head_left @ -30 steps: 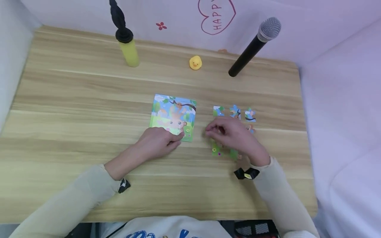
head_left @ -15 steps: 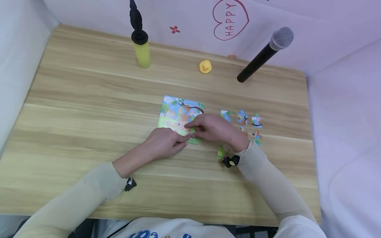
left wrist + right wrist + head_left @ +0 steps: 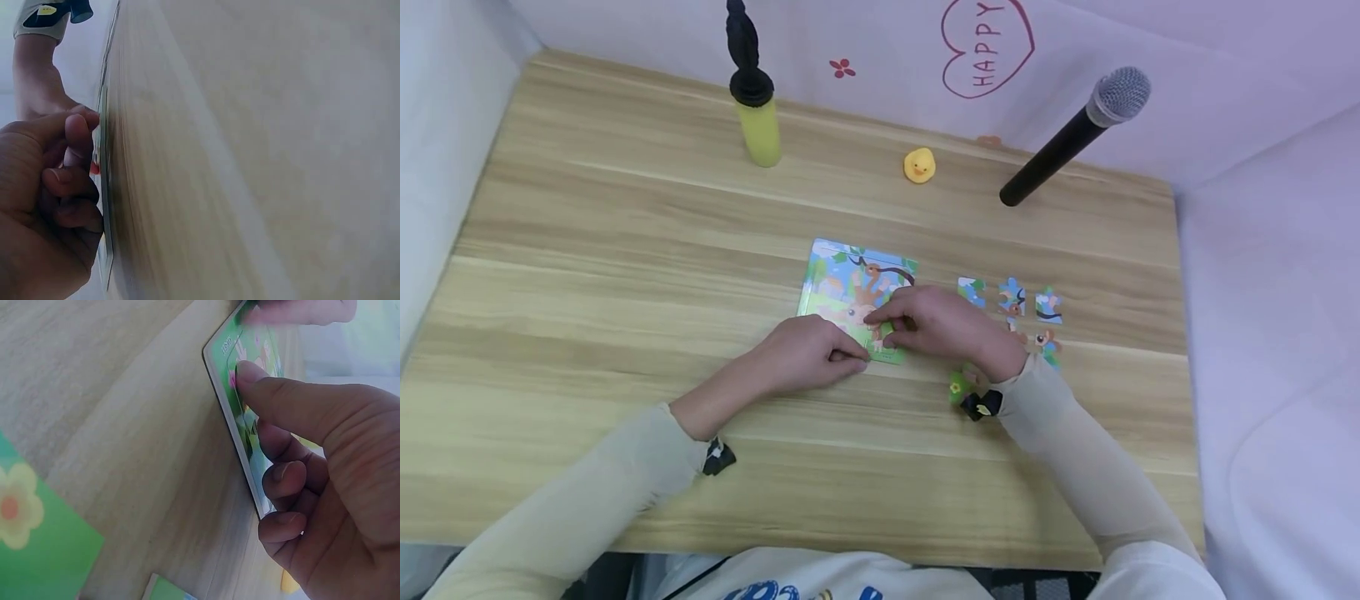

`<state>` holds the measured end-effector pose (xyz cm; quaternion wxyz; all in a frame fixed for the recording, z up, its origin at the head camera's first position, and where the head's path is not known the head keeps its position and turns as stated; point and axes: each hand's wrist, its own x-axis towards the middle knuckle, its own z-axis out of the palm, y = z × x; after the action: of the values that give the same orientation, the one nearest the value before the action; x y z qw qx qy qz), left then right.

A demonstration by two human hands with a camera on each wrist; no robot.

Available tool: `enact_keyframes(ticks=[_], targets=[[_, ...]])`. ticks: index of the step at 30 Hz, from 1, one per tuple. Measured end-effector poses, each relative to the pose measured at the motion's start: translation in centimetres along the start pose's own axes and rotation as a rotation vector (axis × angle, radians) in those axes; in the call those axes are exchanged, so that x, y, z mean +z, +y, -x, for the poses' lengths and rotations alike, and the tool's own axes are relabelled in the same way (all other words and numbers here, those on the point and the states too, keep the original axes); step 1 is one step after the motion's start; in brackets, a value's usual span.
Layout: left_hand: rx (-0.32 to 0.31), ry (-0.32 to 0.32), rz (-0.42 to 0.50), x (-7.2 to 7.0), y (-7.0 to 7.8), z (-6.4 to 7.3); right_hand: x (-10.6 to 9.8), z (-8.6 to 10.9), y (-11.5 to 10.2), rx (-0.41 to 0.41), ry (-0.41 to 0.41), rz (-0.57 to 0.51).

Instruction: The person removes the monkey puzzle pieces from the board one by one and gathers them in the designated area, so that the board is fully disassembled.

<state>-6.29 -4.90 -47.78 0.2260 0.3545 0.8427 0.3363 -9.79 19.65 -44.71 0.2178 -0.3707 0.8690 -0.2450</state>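
A square jigsaw board [image 3: 831,271] with a printed cartoon animal scene lies flat mid-table. My right hand [image 3: 951,329] reaches over its right side and pinches a green puzzle piece between thumb and fingers, the thumb [image 3: 253,374] at the piece's edge in the right wrist view. Most of that piece is hidden by the hand. My left hand [image 3: 808,354] rests at the board's near edge with its fingers curled, the thumb and index fingertips close together. In the left wrist view the curled fingers [image 3: 78,181] lie against the board [image 3: 105,187], holding nothing visible.
Loose puzzle pieces lie to the right, among them a leafy corner piece [image 3: 972,292], a branch piece [image 3: 1048,306] and a flower piece [image 3: 958,387]. Along the back stand a yellow-green bottle [image 3: 762,137], a rubber duck [image 3: 919,165] and a microphone [image 3: 1060,154].
My right hand has come left from the loose pieces onto the board with a green piece. My left hand's fingertips have drawn back slightly towards the board's near edge.
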Motion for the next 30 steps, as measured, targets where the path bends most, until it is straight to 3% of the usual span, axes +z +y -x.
enact_keyframes(ticks=[9,15,22,26,30], targets=[[-0.023,-0.027,-0.001,-0.2,0.1,-0.3,-0.3,-0.5,-0.5,0.017,-0.032,-0.011],[-0.049,-0.033,0.003,-0.3,0.3,-0.4,-0.7,-0.5,-1.0,0.005,0.001,-0.007],[-0.057,-0.046,0.018,-0.3,0.4,-0.6,-2.4,1.4,-1.3,0.017,0.050,0.035],[-0.063,-0.046,0.018,-0.3,0.5,-0.4,-3.4,3.9,-1.2,0.148,0.094,-0.020],[-0.060,-0.038,0.005,-0.4,0.5,-0.3,-3.8,8.3,-0.5,0.385,0.216,-0.231]])
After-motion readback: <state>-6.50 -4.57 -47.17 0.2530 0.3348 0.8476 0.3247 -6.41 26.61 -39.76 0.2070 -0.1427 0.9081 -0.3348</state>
